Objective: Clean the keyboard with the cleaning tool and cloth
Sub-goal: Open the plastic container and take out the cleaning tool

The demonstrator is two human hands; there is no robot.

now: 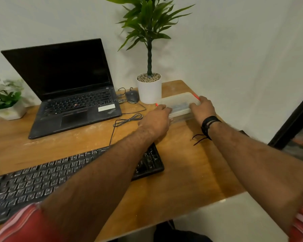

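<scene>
A black keyboard (42, 179) lies at the near left of the wooden desk (191, 172), partly under my left forearm. At the far right of the desk stands a clear plastic box (179, 102) with a lid and red clips. My left hand (156, 121) grips its left end and my right hand (203, 109) grips its right end. Something dark shows dimly through the lid; I cannot tell what it is. No cleaning tool or cloth is plainly visible.
An open black laptop (68, 95) sits at the back left. A mouse (132, 96) with a looped cable (128, 119) lies beside a white potted plant (149, 89). A small plant pot (9, 110) stands at the far left edge.
</scene>
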